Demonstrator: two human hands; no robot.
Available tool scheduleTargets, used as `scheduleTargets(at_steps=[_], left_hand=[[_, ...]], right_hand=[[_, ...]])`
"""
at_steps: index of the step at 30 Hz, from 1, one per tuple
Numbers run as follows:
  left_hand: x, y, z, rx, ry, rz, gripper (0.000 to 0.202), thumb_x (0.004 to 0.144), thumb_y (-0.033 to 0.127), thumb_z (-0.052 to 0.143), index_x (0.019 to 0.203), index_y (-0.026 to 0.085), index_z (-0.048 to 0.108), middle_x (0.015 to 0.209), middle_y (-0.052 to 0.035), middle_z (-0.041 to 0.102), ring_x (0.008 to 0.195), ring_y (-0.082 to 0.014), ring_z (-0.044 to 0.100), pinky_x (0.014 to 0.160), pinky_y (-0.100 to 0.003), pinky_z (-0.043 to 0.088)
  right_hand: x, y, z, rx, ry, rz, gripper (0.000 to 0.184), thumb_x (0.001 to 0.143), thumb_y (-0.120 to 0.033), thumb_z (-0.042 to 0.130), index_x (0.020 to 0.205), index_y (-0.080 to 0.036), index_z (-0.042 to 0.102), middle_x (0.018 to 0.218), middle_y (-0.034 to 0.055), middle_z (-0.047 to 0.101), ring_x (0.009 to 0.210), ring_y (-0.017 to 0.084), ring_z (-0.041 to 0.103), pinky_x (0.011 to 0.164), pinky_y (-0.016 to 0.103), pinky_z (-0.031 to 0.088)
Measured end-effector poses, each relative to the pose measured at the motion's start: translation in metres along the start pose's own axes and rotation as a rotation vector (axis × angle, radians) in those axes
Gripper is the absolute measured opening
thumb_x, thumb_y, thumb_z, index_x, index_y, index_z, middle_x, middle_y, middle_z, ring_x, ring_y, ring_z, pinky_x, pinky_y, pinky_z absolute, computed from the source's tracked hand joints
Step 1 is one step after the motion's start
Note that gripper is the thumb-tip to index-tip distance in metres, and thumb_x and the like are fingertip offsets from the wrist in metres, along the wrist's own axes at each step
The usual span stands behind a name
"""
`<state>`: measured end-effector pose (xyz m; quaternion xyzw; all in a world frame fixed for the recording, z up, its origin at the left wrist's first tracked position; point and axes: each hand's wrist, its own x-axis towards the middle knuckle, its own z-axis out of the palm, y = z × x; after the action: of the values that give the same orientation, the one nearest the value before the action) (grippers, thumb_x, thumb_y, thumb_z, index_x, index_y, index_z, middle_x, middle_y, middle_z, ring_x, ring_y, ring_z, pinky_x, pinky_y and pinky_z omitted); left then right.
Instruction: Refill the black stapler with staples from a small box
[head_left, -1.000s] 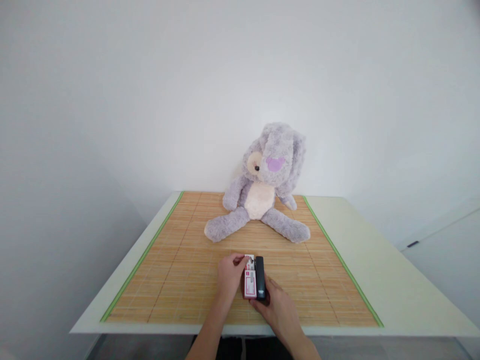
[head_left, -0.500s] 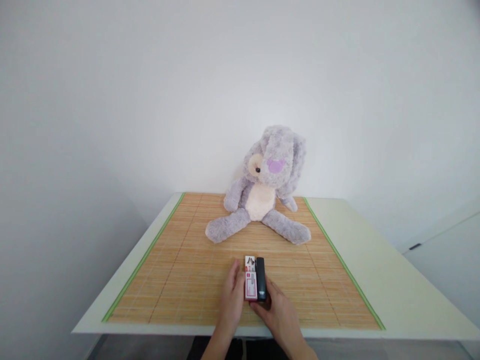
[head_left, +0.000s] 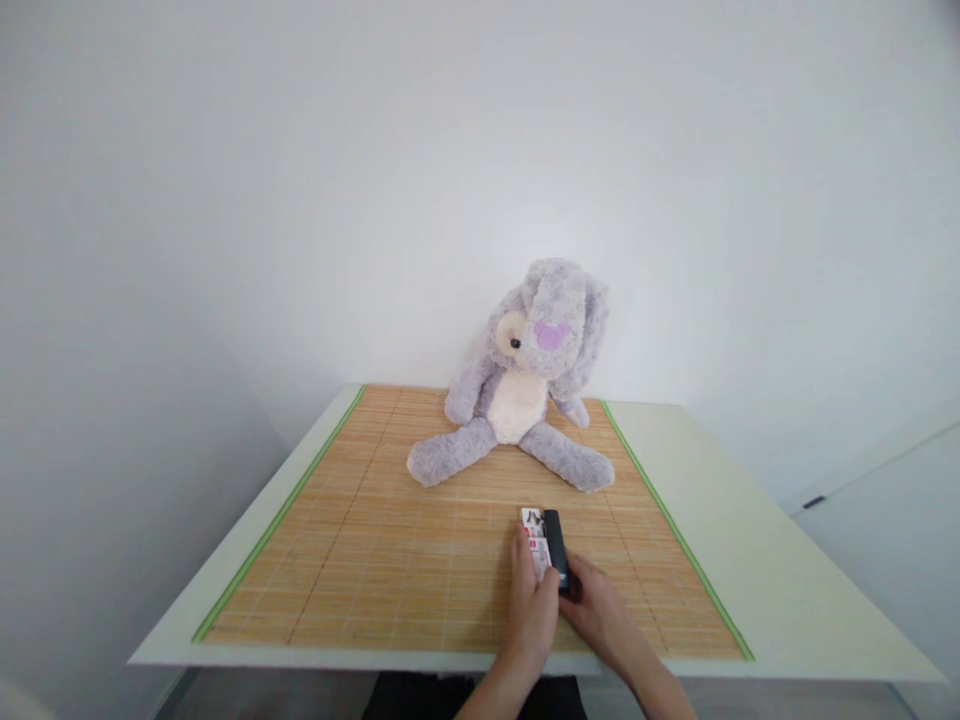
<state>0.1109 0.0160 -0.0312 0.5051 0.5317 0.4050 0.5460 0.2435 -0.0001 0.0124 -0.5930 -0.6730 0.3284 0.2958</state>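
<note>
A small white-and-pink box (head_left: 539,556) lies in front of another small white box (head_left: 532,520) with a dark picture printed on it. Right beside them is a black stapler (head_left: 555,546), lengthwise and slightly tilted. My left hand (head_left: 532,600) presses against the left side of the boxes, its thumb over the near end of the front one. My right hand (head_left: 598,603) grips the stapler from the right at its near end, with some fingertips hidden behind it. The three things are held side by side between the hands, low over or on the bamboo mat (head_left: 405,560).
A grey plush rabbit (head_left: 517,405) sits on the mat against the white wall, its legs spread toward me. The mat has green edges and lies on a white table (head_left: 757,560). The table's front edge runs just below my wrists.
Both hands have shifted right with the boxes and stapler, which have turned slightly. My left thumb now lies over the front box. The view has moved a little.
</note>
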Motion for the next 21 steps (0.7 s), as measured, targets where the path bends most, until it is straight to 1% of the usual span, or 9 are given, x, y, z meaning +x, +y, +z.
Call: scheduleTargets(at_steps=[3,6,9,11,13,14,16,18,21], left_hand=[[0.003,0.007,0.041,-0.073,-0.069,-0.027,0.098,0.083,0.025,0.050,0.166,0.016,0.000,0.174,-0.0031,-0.007,0.160,-0.0179,-0.006,0.131,-0.032,0.001],[0.007,0.013,0.078,-0.155,-0.092,-0.031,0.089,0.087,0.024,0.043,0.166,0.016,0.002,0.174,-0.0014,-0.005,0.160,-0.0150,-0.005,0.130,-0.028,0.002],[0.011,0.015,0.103,-0.182,-0.127,-0.031,0.086,0.090,0.026,0.042,0.166,0.016,0.003,0.174,-0.0020,-0.005,0.160,-0.0157,-0.004,0.130,-0.029,0.003],[0.013,0.016,0.112,-0.204,-0.149,-0.016,0.083,0.093,0.028,0.040,0.166,0.015,0.002,0.174,-0.0025,-0.005,0.160,-0.0160,-0.003,0.130,-0.029,0.004],[0.014,0.016,0.114,-0.216,-0.164,-0.003,0.081,0.094,0.027,0.039,0.166,0.016,0.004,0.174,-0.0022,-0.002,0.160,-0.0158,-0.002,0.130,-0.029,0.005],[0.015,0.016,0.112,-0.212,-0.171,0.006,0.080,0.093,0.026,0.039,0.166,0.017,0.006,0.174,-0.0020,0.001,0.160,-0.0158,0.000,0.130,-0.030,0.006],[0.017,0.017,0.102,-0.175,-0.175,0.041,0.079,0.092,0.023,0.039,0.166,0.019,0.011,0.174,-0.0022,0.009,0.160,-0.0162,0.006,0.131,-0.031,0.009],[0.020,0.019,0.082,-0.073,-0.167,0.118,0.078,0.090,0.018,0.040,0.164,0.020,0.018,0.172,-0.0035,0.020,0.159,-0.0168,0.016,0.131,-0.034,0.015],[0.030,0.025,0.045,0.229,-0.143,0.336,0.074,0.087,0.015,0.045,0.159,0.022,0.033,0.166,-0.0058,0.035,0.154,-0.0185,0.030,0.130,-0.038,0.021]], right_hand=[[-0.004,0.030,-0.031,-0.049,0.000,0.043,0.051,0.075,-0.025,0.060,0.125,-0.017,0.068,0.106,0.0083,0.075,0.094,0.027,0.067,0.084,0.035,0.052],[-0.008,0.060,-0.062,-0.114,-0.033,0.102,0.044,0.077,-0.035,0.065,0.116,-0.015,0.070,0.093,0.0070,0.075,0.081,0.026,0.066,0.075,0.034,0.051],[-0.011,0.081,-0.085,-0.145,-0.036,0.122,0.043,0.078,-0.041,0.068,0.113,-0.016,0.071,0.094,0.0066,0.075,0.082,0.026,0.066,0.075,0.034,0.051],[-0.012,0.088,-0.094,-0.139,-0.032,0.135,0.043,0.078,-0.042,0.069,0.111,-0.016,0.071,0.095,0.0064,0.076,0.084,0.026,0.066,0.076,0.034,0.051],[-0.013,0.090,-0.099,-0.121,-0.031,0.147,0.045,0.077,-0.044,0.070,0.112,-0.016,0.071,0.096,0.0063,0.076,0.085,0.027,0.066,0.077,0.034,0.052],[-0.013,0.089,-0.100,-0.107,-0.034,0.146,0.047,0.077,-0.045,0.071,0.114,-0.016,0.071,0.098,0.0066,0.076,0.086,0.027,0.067,0.077,0.034,0.052],[-0.013,0.089,-0.101,-0.087,-0.040,0.132,0.051,0.078,-0.046,0.071,0.118,-0.016,0.070,0.102,0.0074,0.076,0.088,0.026,0.067,0.078,0.033,0.052],[-0.014,0.088,-0.100,-0.086,-0.038,0.118,0.053,0.079,-0.047,0.071,0.121,-0.016,0.069,0.105,0.0082,0.076,0.089,0.026,0.067,0.079,0.033,0.052],[-0.015,0.087,-0.100,-0.102,-0.021,0.133,0.053,0.079,-0.048,0.070,0.121,-0.015,0.069,0.104,0.0083,0.076,0.088,0.026,0.067,0.078,0.033,0.051]])
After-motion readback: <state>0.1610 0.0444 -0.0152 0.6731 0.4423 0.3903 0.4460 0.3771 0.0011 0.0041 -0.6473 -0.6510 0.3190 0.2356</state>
